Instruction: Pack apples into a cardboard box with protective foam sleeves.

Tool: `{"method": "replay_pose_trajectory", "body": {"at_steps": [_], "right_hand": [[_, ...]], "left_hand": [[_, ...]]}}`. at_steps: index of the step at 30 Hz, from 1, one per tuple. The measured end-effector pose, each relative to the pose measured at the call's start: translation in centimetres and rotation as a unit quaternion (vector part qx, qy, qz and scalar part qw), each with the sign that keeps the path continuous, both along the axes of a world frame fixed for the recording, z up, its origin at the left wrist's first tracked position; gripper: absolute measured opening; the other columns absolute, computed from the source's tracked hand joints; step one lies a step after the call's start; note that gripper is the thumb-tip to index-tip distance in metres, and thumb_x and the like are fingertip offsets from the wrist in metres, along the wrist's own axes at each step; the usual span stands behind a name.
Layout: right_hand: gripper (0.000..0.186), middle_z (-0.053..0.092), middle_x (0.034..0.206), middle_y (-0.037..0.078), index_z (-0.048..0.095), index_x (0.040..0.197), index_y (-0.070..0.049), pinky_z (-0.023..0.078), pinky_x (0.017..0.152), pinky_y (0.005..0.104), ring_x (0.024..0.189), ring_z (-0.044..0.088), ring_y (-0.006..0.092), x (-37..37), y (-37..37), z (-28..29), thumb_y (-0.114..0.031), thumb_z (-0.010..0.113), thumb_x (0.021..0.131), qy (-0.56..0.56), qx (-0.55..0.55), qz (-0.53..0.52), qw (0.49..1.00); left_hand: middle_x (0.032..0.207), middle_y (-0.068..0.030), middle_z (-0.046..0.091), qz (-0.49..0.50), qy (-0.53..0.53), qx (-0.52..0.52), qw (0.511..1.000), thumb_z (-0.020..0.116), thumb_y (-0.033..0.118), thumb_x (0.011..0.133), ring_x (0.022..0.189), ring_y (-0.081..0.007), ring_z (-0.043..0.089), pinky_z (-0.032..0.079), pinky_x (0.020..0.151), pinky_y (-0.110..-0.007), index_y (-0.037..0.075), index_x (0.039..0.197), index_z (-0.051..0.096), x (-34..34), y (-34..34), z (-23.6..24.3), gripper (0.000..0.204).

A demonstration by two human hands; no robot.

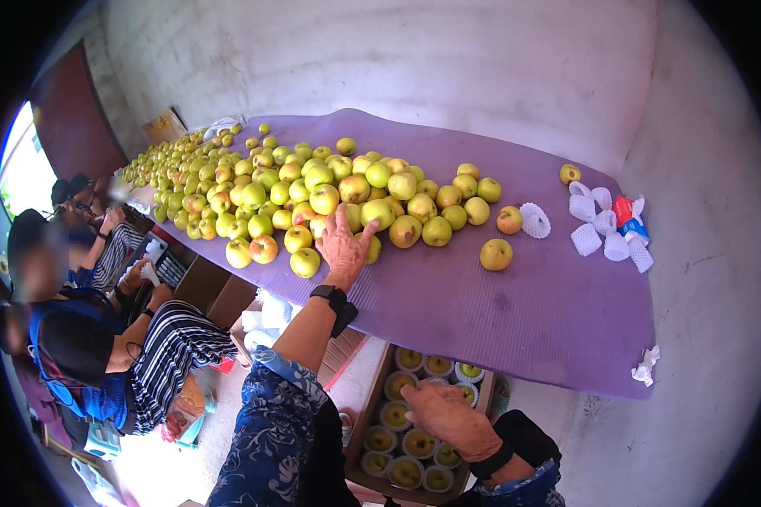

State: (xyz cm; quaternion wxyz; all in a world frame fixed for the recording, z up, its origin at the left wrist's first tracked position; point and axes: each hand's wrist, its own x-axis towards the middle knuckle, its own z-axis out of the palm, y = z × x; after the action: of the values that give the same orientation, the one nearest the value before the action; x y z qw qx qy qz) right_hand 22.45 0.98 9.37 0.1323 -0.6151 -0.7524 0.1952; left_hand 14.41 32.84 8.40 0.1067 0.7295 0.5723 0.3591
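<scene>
Left hand point(343, 245), grip spread among round yellow-green apples point(324, 199) heaped on purple ridged surface point(566, 296), could roll near-edge ones off by dragging; right hand point(455, 420) over brown cardboard box point(369, 397), grip can't be told.

A dark red door point(78, 118) stands beside a pale wall point(380, 63).

Heaped apples point(324, 199) and a filled carton point(380, 487) suggest a fruit-packing room.

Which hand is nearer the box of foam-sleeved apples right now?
Right. The right hand is over the box; the left hand is farther off, at the loose apples on the purple table.
</scene>
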Motion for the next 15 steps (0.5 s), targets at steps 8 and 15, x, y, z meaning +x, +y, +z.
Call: {"method": "replay_pose_trajectory", "body": {"at_steps": [8,15], "right_hand": [[0.023,0.06,0.091,0.017,0.055,0.097,-0.003,0.049,0.078,0.046,0.091,0.061,0.0355,-0.5,-0.2,-1.3,-0.015,0.067,0.082,-0.016,-0.026,-0.014,0.999],[0.007,0.061,0.078,0.013,0.057,0.087,-0.004,0.052,0.07,0.0408,0.08,0.065,0.0295,-0.7,-0.5,-1.7,-0.006,0.055,0.08,-0.033,0.105,-0.005,0.994]], "left_hand": [[0.137,-0.0253,0.039,-0.025,0.135,-0.015,0.99,0.062,0.072,0.075,0.125,-0.043,0.044,0.031,0.1,-0.061,0.028,0.145,0.039,0.7,0.3,1.1,0.085],[0.132,-0.0239,0.043,-0.031,0.082,0.037,0.995,0.068,0.067,0.072,0.118,-0.0422,0.047,0.029,0.102,-0.059,0.027,0.136,0.052,1.1,-0.4,0.2,0.076]]}}
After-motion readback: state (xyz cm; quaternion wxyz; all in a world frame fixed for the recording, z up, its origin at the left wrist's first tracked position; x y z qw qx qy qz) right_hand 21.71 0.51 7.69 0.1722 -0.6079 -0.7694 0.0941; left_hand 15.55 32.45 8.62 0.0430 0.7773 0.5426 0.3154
